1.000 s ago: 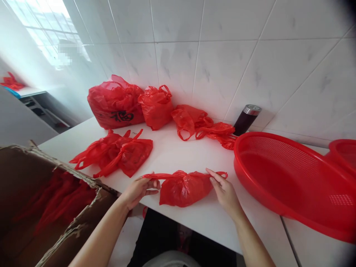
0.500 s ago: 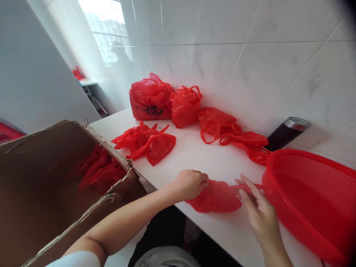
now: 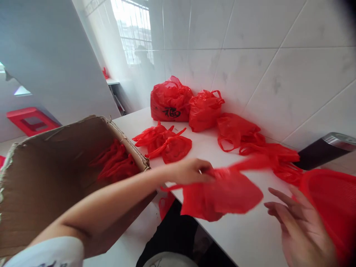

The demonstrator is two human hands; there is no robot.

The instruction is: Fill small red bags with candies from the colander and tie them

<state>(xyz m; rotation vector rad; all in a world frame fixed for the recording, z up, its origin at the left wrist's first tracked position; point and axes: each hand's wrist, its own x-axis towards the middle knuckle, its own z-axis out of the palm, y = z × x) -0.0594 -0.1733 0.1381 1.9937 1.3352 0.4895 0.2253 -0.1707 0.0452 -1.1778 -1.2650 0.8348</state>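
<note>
Item: one red plastic bag (image 3: pixel 222 194), partly blurred, hanging from the left hand (image 3: pixel 194 171) alone above the front edge of the white table (image 3: pixel 241 237) (the blur is hiding whether its underside is touching the tabletop). Left grip: closing on the gathered top. Right hand (image 3: pixel 303 226): holding nothing, fingers spreading apart in front of the red basket (image 3: pixel 330 207); it is no longer reaching the bag's handle, as it was a moment ago, so the work is passing from two-handed to one-handed holding. Orientation: long axis running crosswise, nearly level; the rounded end is pointing toward the right hand, one handle is streaming rightward above it, and another is sticking out left, toward the cardboard box (image 3: pixel 41 185). Related lot: tied bags (image 3: pixel 178 146), lying beyond the left hand.
</note>
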